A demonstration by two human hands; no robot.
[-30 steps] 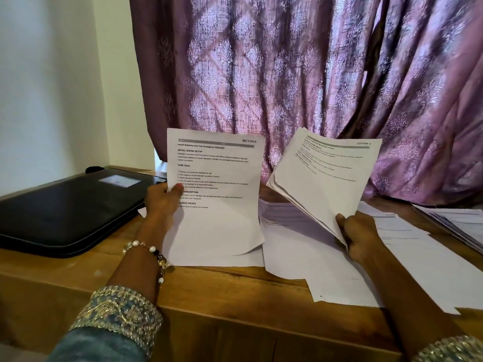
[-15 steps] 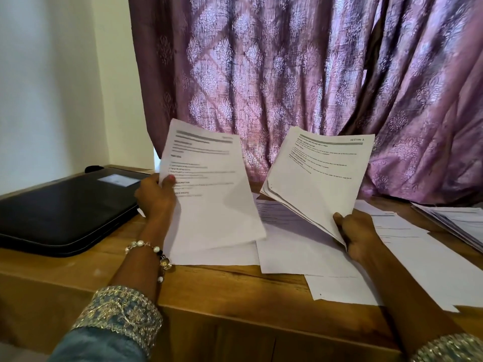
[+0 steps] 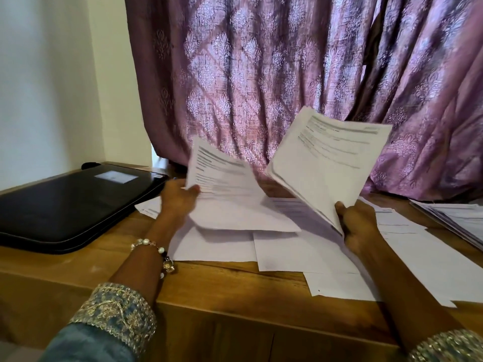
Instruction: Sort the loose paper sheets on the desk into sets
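Lower now, my left hand (image 3: 180,199) is gripping one printed sheet (image 3: 224,194) over the desk (image 3: 222,283); my right hand (image 3: 358,226) is gripping a paper stack (image 3: 326,163).

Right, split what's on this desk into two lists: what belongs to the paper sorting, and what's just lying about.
Part of the job:
- single sheet in the left hand
- sheaf of sheets in the right hand
- loose sheets spread on the desk
- stack of sheets at the far right edge

Just lying about:
- black case
- purple curtain
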